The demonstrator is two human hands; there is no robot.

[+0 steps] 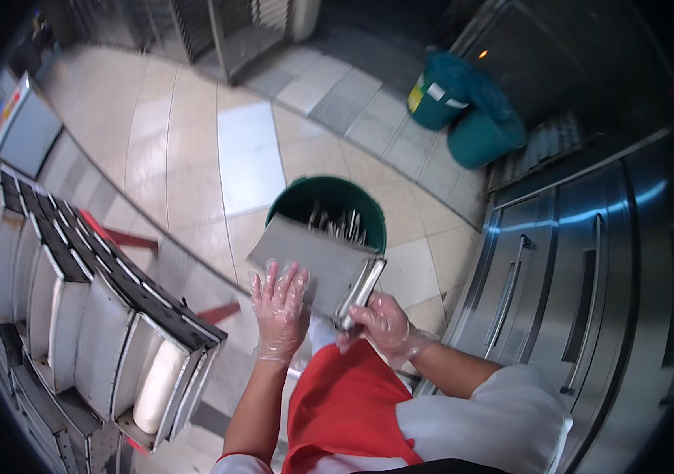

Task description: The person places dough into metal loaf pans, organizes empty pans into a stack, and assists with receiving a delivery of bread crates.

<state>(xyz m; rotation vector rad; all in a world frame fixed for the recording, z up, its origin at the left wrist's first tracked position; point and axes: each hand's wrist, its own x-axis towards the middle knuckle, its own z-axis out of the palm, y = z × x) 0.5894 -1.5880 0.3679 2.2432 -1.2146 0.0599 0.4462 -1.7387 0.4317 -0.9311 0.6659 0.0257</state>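
Observation:
A rectangular metal baking pan [313, 261] is tilted over a green bucket [329, 193] on the tiled floor. My left hand [280, 308], in a clear plastic glove, presses flat with spread fingers against the pan's underside. My right hand [380, 325], also gloved, grips the pan's near right rim [360, 288]. Pale scraps [341, 223] lie inside the bucket beyond the pan's far edge. A red apron [345, 403] hangs below my hands.
A rack of long loaf tins [92, 316], some holding pale dough, stands at my left. Steel cabinet doors with handles [566, 268] fill the right. Two teal bins [463, 103] stand farther off on the floor.

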